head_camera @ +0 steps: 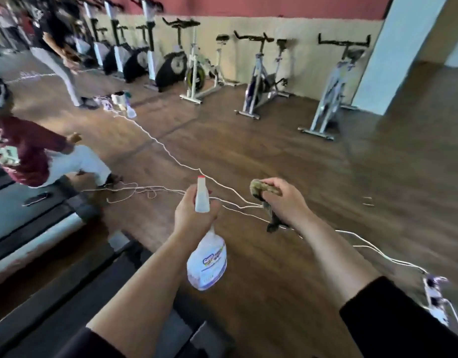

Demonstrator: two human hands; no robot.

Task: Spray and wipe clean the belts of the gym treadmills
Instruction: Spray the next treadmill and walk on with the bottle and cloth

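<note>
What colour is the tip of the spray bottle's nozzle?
Red. The nozzle tip caps the spray bottle, shown in the head view.

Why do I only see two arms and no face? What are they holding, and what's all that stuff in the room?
The camera sits on the person's head and looks down, so you see only their own arms. The left hand grips a spray bottle of cleaner. The right hand holds a scrunched-up cloth. White cords lie on the wooden floor. Exercise bikes stand along the wall. The dark strip at the lower left is a treadmill belt, probably what gets cleaned.
</note>
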